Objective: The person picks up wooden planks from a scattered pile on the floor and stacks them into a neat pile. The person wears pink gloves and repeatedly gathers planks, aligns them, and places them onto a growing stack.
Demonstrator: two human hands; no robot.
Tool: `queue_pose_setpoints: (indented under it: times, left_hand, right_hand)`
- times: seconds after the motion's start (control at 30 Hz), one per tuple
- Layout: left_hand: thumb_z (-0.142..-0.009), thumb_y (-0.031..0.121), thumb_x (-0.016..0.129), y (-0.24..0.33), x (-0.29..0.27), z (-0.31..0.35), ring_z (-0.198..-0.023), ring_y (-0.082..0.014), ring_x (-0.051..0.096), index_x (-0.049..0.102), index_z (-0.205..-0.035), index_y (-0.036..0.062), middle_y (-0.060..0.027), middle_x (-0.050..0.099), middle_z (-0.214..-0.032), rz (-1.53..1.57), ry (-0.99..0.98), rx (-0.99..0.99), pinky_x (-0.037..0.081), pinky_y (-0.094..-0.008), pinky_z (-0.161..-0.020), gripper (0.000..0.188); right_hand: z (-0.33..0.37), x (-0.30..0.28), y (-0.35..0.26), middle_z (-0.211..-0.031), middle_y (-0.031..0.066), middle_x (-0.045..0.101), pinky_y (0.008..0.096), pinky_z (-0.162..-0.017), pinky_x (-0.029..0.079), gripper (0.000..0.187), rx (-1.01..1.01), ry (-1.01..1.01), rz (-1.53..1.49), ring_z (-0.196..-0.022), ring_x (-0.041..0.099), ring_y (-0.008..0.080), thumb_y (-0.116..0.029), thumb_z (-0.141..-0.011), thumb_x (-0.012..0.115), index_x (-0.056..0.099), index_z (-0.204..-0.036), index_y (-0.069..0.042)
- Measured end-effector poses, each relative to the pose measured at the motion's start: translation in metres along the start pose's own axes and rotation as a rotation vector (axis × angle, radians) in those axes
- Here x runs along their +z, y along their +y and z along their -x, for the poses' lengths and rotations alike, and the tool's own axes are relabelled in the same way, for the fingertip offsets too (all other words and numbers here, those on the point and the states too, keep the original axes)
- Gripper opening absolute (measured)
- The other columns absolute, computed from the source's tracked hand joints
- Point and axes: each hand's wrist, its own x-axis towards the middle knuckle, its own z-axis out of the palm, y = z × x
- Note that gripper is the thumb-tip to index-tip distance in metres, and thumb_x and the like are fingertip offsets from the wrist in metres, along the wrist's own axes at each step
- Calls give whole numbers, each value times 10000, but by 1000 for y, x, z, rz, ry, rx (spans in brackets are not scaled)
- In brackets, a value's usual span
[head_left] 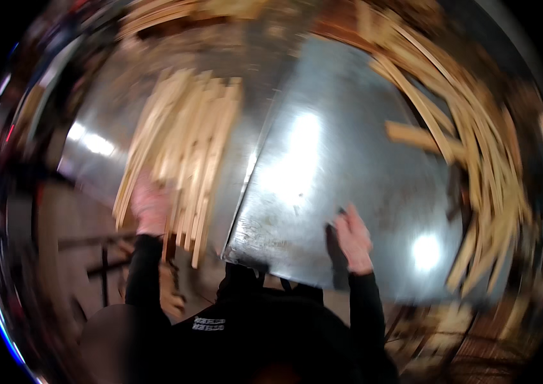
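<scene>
My left hand (151, 203), smeared by motion, is at the near left part of a row of pale wooden strips (204, 141). The strips lie side by side, lengthwise away from me, with uneven ends. Blur hides how the left fingers sit on them. My right hand (353, 240) is over the bare sheet-metal tabletop (297, 211), its fingers stretched forward and its shadow beside it. A small dark spot shows at the right fingertips; I cannot make out what it is.
A curved, loose heap of wooden strips (486, 153) lines the table's right side, one short piece (422, 139) jutting inward. More wood (159, 16) lies at the far left. A raised metal edge (246, 176) runs between the strip row and the right-hand sheet.
</scene>
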Motion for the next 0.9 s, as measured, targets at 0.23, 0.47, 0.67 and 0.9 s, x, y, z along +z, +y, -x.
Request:
queue_pose_setpoints:
  times: [0.23,0.47,0.67,0.9]
  left_hand:
    - [-855,511,724,-16,1,113,-1308,-382,482,434,-1428,-88,-286,512,-1389,-157,578,-510,375,-421,-1117,878]
    - [-964,654,525,-66,-27,130,-672,-212,583,614,-1204,71,-73,592,-816,893,303,-1144,487,-379,-553,637]
    - [-912,535,692,-55,13,124,-769,-238,631,529,-1327,95,-72,623,-1014,1333,761,-1428,547,-406,-722,626]
    - [-852,571,759,-26,-5,74,-1118,-284,613,520,-1371,88,-129,574,-1320,1202,536,-1634,558,-480,-879,748]
  right_hand:
    - [-58,-20,13,-1125,166,700,408,-922,513,491,-254,25,72,-1056,660,333,-330,-1002,576,556,-1427,-85]
    - [-252,63,-233,-1134,150,689,457,-912,510,437,-831,-35,134,-1065,642,352,-350,-988,542,598,-1370,-146]
    - [-370,202,-400,-1291,172,653,455,-1019,476,479,-851,-113,614,-1192,608,359,-408,-969,521,588,-1384,-177]
    - [-382,261,-423,-1316,145,653,467,-1111,398,502,-881,-302,651,-1248,585,308,-406,-941,551,592,-1398,-201]
